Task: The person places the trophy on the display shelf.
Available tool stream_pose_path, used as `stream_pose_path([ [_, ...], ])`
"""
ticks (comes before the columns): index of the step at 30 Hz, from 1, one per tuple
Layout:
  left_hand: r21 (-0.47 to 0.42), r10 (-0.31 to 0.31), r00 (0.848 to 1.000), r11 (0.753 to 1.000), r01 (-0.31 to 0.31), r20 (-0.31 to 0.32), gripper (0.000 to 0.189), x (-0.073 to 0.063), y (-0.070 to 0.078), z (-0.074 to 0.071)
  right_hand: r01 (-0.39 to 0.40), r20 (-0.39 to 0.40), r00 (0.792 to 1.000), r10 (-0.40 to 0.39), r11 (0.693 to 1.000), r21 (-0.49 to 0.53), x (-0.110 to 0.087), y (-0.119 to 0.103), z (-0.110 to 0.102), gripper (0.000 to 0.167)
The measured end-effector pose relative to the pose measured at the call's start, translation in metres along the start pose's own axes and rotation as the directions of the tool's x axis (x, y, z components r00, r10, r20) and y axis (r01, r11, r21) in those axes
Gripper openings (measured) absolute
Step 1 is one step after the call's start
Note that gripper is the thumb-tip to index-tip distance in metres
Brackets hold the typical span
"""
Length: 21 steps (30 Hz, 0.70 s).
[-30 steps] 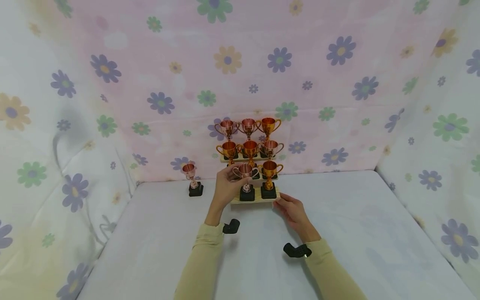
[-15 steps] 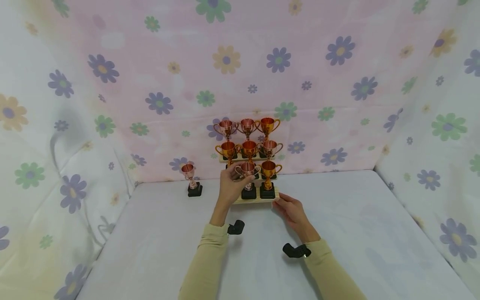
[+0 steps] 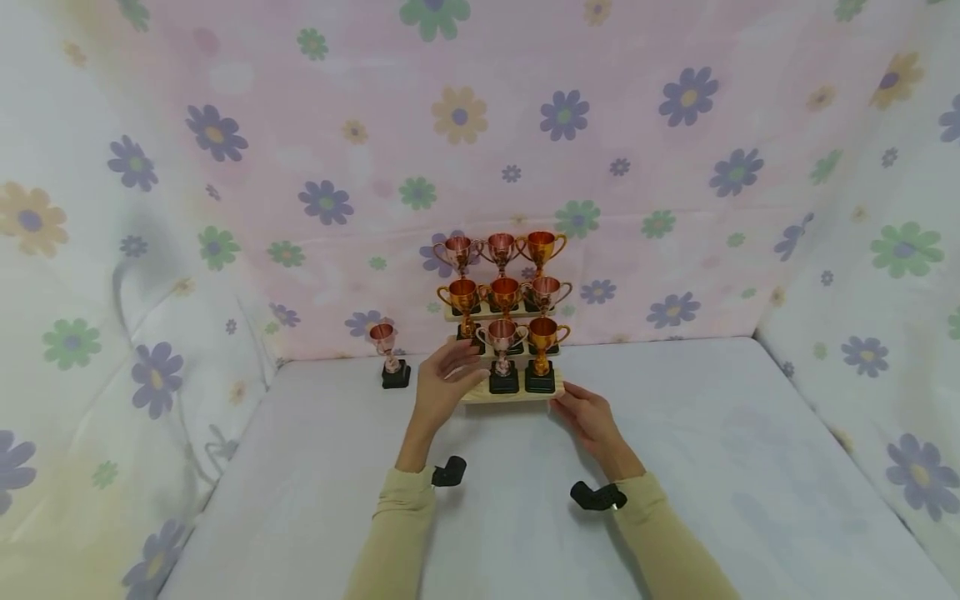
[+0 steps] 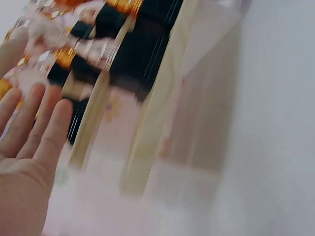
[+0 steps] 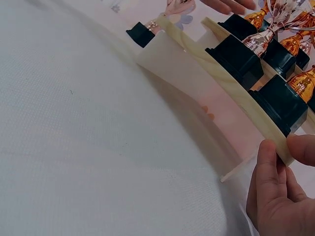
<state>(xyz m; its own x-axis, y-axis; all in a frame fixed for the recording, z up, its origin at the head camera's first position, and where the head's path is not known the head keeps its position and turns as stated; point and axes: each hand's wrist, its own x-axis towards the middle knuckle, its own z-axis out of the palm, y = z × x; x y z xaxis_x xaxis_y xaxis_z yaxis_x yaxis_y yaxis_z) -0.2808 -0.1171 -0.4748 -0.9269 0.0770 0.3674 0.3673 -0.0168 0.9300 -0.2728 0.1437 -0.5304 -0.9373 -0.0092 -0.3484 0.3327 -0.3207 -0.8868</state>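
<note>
My left hand, its fingers spread and holding nothing, is just left of a rose-gold trophy cup on a black base. That trophy stands upright on the front tier of a stepped display stand with wooden shelves, beside a gold trophy. In the left wrist view the palm and fingers are apart from the trophies, which are blurred. My right hand grips the front tier's right end; in the right wrist view its thumb lies on top with fingers underneath.
Rose-gold and gold trophies fill the middle tier and back tier, three on each. A single rose-gold trophy stands on the white table, left of the stand. Flowered cloth hangs behind and at the sides.
My left hand has let go of the front rose-gold trophy and drawn back to the left, after moving it slightly right along the tier. The right hand has stayed at the stand's edge.
</note>
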Motion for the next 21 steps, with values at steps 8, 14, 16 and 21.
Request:
stream_pose_path([
  [8, 0.104, -0.125, 0.984, 0.985, 0.138, -0.124, 0.037, -0.015, -0.002, -0.048, -0.003, -0.006, 1.000, 0.003, 1.000, -0.005, 0.000, -0.002, 0.000, 0.052],
  [14, 0.128, -0.240, 0.893, 0.943, 0.308, -0.380, 0.028, -0.022, -0.009, -0.073, -0.012, -0.002, 1.000, 0.012, 1.000, -0.004, 0.000, -0.001, 0.000, 0.051],
  [16, 0.157, -0.246, 0.858, 0.924, 0.349, -0.452, 0.031, -0.021, -0.013, -0.080, -0.014, -0.005, 1.000, 0.014, 1.000, -0.002, -0.001, -0.002, 0.000, 0.051],
  [21, 0.184, -0.218, 0.782, 0.903, 0.389, -0.584, 0.052, -0.010, -0.022, -0.089, -0.002, -0.002, 1.000, 0.002, 1.000, 0.000, -0.002, -0.002, 0.001, 0.052],
])
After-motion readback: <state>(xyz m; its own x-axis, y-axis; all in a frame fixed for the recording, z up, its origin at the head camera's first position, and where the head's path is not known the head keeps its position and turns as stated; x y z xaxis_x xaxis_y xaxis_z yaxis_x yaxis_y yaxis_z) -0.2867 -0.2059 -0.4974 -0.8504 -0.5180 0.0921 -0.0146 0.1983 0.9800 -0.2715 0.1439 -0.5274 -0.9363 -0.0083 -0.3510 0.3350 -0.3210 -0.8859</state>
